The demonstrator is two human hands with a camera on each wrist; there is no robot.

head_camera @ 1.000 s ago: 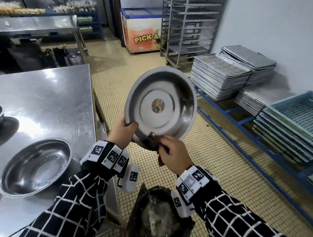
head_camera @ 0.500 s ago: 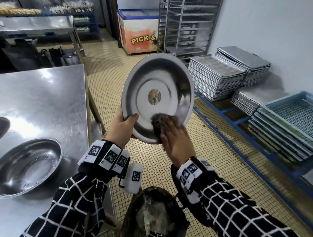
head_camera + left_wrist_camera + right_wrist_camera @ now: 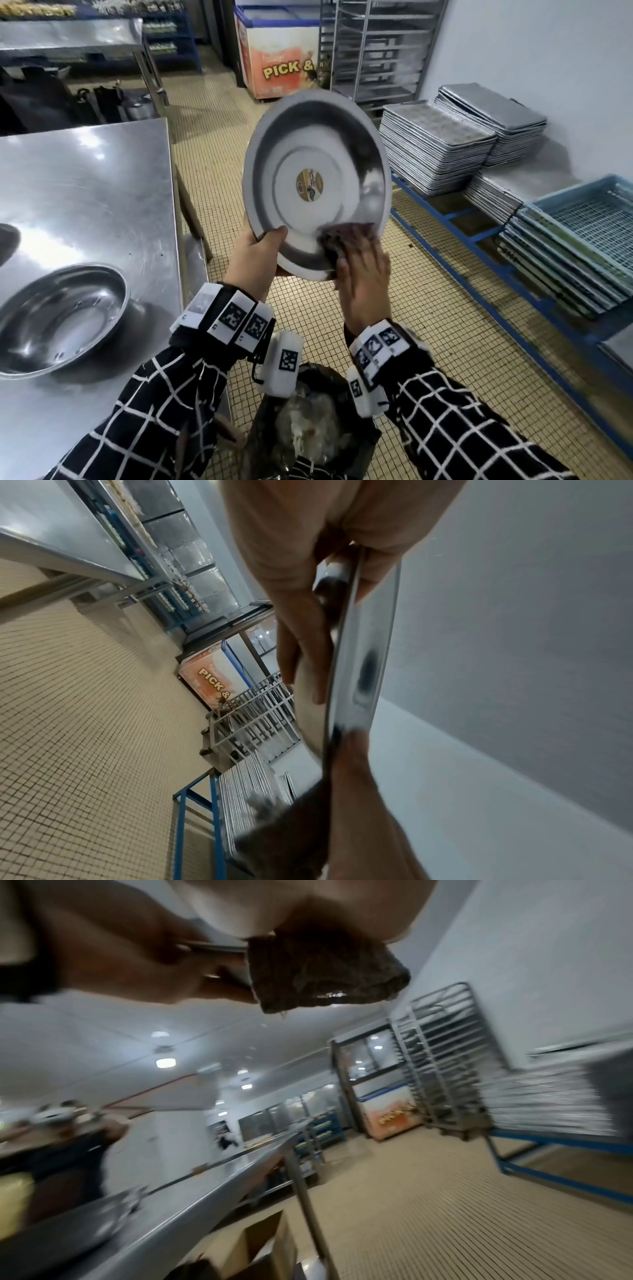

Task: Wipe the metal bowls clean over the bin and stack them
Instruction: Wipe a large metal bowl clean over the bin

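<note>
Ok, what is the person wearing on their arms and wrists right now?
Both arms are in black sleeves with a white windowpane check, left sleeve, right sleeve. Each wrist carries a band of white blocks printed with black square fiducial markers, left band, right band. A white boxy camera unit with a marker hangs under each wrist, left unit, right unit. A thin black cable loops beside the left unit. Hands are bare.
</note>
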